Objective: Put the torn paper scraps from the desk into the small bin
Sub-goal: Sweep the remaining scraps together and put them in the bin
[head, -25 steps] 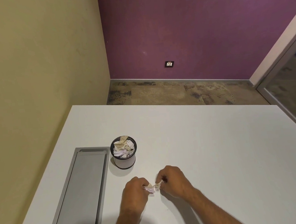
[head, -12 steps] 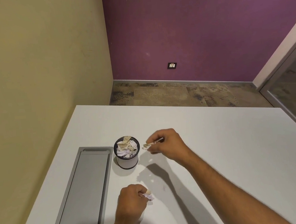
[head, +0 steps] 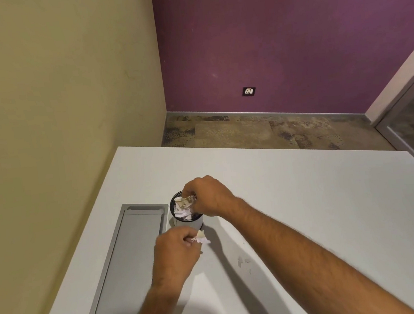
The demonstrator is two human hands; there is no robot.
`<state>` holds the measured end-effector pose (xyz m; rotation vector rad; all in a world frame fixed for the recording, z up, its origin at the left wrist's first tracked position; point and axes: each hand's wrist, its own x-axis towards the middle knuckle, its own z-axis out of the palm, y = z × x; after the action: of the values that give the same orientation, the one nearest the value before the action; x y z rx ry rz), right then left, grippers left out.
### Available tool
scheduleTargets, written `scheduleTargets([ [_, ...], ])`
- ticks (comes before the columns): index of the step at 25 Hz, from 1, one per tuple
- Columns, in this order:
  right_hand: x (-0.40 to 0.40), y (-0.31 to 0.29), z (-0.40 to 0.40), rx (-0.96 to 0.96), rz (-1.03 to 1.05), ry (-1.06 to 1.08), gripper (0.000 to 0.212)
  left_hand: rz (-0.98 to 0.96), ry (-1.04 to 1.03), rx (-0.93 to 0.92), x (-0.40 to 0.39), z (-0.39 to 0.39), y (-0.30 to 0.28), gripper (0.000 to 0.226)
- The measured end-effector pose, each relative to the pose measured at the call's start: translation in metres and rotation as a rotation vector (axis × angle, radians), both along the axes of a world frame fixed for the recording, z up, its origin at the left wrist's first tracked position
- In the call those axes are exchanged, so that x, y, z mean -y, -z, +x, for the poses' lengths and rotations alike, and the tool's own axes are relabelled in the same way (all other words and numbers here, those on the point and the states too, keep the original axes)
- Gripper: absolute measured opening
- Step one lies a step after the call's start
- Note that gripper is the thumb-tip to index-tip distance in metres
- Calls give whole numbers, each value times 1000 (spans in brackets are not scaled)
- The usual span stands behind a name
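Where the bin (head: 188, 223) stands on the white bench (head: 307, 210) beside a grey hatch (head: 132, 260), it is almost full of crumpled scraps (head: 183, 208). The right hand (head: 208, 196) is over its opening, fingers curled down onto the scraps. The left hand (head: 176, 252), just before the bin, pinches a scrap (head: 201, 238).

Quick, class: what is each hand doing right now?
Left hand: pinching a paper scrap beside the bin.
Right hand: over the bin, fingers curled; cannot tell whether it holds anything.
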<state>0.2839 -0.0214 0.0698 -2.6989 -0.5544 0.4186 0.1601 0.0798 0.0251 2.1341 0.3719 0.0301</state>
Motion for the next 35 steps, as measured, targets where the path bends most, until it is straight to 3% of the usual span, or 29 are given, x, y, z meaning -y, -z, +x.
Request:
scheduleTargets([
  [3, 9, 0, 0, 31, 29, -10, 42, 60, -54, 94, -16, 20, -21, 20],
  [7, 37, 3, -7, 9, 218, 142, 38, 173, -104, 118, -31, 53, -38, 21],
  [11, 65, 25, -28, -45, 339, 287, 34, 389, 41, 11, -31, 81, -37, 26],
  [14, 84, 46, -52, -97, 342, 332, 31, 442, 176, -96, -31, 87, -28, 33],
  [19, 113, 81, -105, -31, 365, 484, 19, 391, 248, 116, -24, 74, -16, 38],
  [21, 118, 90, -124, 6, 337, 499, 11, 502, 315, 147, -19, 70, -11, 28],
  [25, 130, 94, -138, -16, 269, 553, 17, 753, 446, -83, -12, 84, -10, 21],
  [29, 138, 98, -134, -29, 245, 566, 29, 821, 483, -192, -6, 103, -7, 24],
  [35, 129, 104, -116, 4, 37, 373, 17, 883, 482, -245, 2, 113, 3, 29],
])
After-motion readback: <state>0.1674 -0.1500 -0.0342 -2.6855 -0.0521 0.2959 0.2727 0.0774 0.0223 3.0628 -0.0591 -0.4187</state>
